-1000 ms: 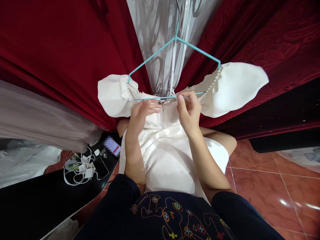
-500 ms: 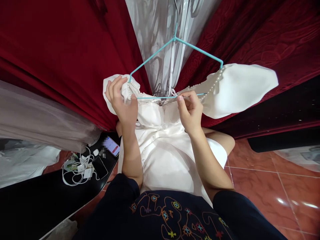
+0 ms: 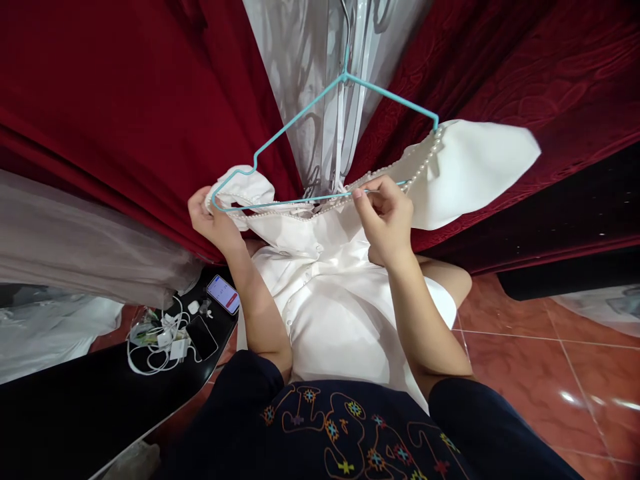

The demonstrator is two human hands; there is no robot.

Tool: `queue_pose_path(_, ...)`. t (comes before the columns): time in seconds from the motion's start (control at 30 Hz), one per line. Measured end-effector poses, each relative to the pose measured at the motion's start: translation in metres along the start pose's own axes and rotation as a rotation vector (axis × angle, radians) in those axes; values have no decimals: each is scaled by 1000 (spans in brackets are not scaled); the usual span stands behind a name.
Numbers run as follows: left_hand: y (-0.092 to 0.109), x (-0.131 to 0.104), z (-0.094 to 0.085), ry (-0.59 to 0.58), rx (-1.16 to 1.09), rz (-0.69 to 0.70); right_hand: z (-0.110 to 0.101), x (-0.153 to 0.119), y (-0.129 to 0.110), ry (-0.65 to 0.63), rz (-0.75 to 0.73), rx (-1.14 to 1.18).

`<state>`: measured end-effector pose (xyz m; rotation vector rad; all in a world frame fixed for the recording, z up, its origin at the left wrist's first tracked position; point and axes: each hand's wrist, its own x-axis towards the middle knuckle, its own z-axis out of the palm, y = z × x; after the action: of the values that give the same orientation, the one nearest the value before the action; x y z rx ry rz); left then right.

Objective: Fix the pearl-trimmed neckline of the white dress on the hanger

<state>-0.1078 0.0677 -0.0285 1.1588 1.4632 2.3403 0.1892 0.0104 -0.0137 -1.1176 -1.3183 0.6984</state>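
A white dress [image 3: 345, 320] with pearl-beaded edging lies over my lap. Its upper part meets a light-blue hanger [image 3: 300, 127] whose hook points away from me. My left hand [image 3: 213, 217] is closed on the dress's left sleeve, at the beaded edge just beyond the hanger's left end. That end of the hanger is bare, outside the beaded strap. My right hand [image 3: 385, 217] pinches the hanger's bottom bar near its right side. The right puffed sleeve [image 3: 480, 173] hangs from the hanger's right end.
Red curtains [image 3: 125, 100] flank a pale sheer cloth [image 3: 285, 60] ahead. On the left, a black bench [image 3: 100, 413] carries a lit phone [image 3: 223, 294], a dark phone [image 3: 203, 337] and tangled white cables [image 3: 155, 347]. Red floor tiles [image 3: 525, 347] are at the right.
My left hand has moved left and slightly down, drawing the left sleeve off the hanger's end. The hanger has shifted slightly left. My right hand keeps its pinch on the bar.
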Motion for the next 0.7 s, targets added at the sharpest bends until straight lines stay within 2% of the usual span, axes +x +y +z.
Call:
queue_pose_path(0.1, 1, -17, -10, -317, 36, -80, 8, -1, 2, -12, 13, 23)
queue_pose_path(0.17, 7, -28, -11, -526, 58, -104, 12, -1, 3, -6, 13, 35)
queue_pose_path(0.27, 20, -42, -2, -694, -7, -104, 13, 1, 4, 6, 5, 46)
queue_pose_path(0.43, 42, -65, 22, -785, -248, -142, 9, 0, 3, 6, -4, 40)
queue_pose_path(0.6, 56, -85, 34, -700, -328, -186, 10, -1, -1, -5, -5, 65)
queue_pose_path(0.7, 58, -89, 37, -690, -396, -154, 14, 0, -8, 60, -50, 33)
